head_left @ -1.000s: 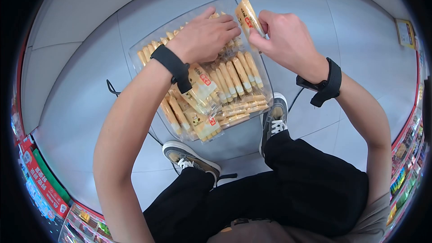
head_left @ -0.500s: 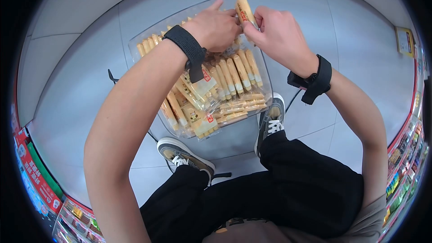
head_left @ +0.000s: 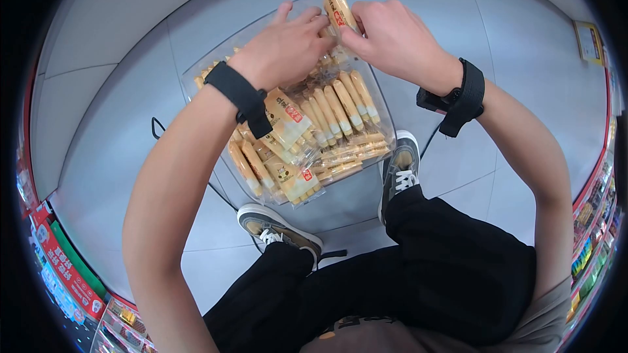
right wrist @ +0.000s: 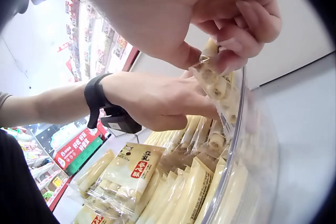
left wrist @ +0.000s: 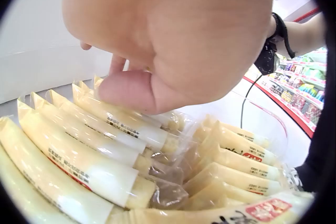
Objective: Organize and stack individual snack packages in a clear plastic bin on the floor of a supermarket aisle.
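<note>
There it was: my right grip [head_left: 402, 42] pinched one tilted packet [head_left: 339, 10] at the clear tub's [head_left: 387, 108] far right corner, apparently holding it apart from its neighbours, while my left grip [head_left: 288, 49], palm down and unclenched, spread its fingers over the back row [left wrist: 94, 161].
</note>
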Action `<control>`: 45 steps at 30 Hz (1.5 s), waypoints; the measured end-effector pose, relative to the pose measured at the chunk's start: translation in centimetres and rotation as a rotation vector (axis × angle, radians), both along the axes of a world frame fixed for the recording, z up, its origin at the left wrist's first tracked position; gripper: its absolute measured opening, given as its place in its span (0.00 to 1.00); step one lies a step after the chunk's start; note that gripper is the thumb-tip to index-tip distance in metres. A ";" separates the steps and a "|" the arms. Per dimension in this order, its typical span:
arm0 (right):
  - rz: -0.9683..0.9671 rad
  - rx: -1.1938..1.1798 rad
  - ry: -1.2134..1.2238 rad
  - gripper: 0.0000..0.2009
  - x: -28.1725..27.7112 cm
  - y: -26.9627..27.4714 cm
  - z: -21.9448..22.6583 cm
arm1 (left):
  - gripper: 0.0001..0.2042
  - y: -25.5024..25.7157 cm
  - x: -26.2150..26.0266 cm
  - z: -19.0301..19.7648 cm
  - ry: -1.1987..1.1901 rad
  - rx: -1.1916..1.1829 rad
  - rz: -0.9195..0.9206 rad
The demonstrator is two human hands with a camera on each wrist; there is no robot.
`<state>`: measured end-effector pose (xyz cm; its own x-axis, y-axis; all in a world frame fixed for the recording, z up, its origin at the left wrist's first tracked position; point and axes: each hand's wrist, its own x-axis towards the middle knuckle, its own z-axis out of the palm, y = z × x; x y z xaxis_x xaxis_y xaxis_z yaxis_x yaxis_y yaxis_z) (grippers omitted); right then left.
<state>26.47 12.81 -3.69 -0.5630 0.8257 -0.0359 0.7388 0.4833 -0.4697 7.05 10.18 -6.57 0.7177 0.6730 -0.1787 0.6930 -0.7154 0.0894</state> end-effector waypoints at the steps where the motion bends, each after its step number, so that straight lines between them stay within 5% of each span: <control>1: -0.003 -0.009 -0.009 0.14 0.0 0.0 0.0 | 0.18 -0.5 -0.1 0.2 -0.001 0.034 0.006; 8: 0.136 0.143 -0.122 0.15 -0.3 0.0 -1.4 | 0.29 -0.4 -1.1 1.1 0.014 -0.007 0.029; 11: 0.188 0.229 -0.174 0.05 -0.8 0.0 -2.3 | 0.29 -0.8 -1.1 2.0 0.070 -0.003 0.013; 14: 0.343 0.508 -0.177 0.03 -0.8 -0.2 -3.7 | 0.25 -2.8 -2.5 3.2 -0.070 -0.022 0.135; 20: 0.509 0.679 -0.488 0.02 -1.7 -0.7 -2.5 | 0.18 -6.3 -7.6 4.7 -0.029 -0.284 0.514; 23: 0.602 0.608 -0.574 0.02 -2.5 -0.6 -2.0 | 0.19 -8.0 -9.7 4.9 0.159 -0.061 0.333; 29: 0.573 0.384 -0.213 0.12 -4.2 -0.2 -0.4 | 0.22 -11.2 -11.1 3.4 0.040 0.071 0.538; 35: 0.620 0.431 -0.235 0.25 -5.0 -0.1 -2.2 | 0.32 -11.7 -10.4 2.3 -0.005 0.108 0.594; 38: 0.512 0.258 -0.341 0.28 -5.3 0.4 -2.3 | 0.31 -10.9 -10.7 2.0 -0.024 0.112 0.600; 45: 0.549 0.304 -0.299 0.34 -4.9 -0.5 -1.6 | 0.31 -10.1 -10.2 1.5 -0.170 0.085 0.490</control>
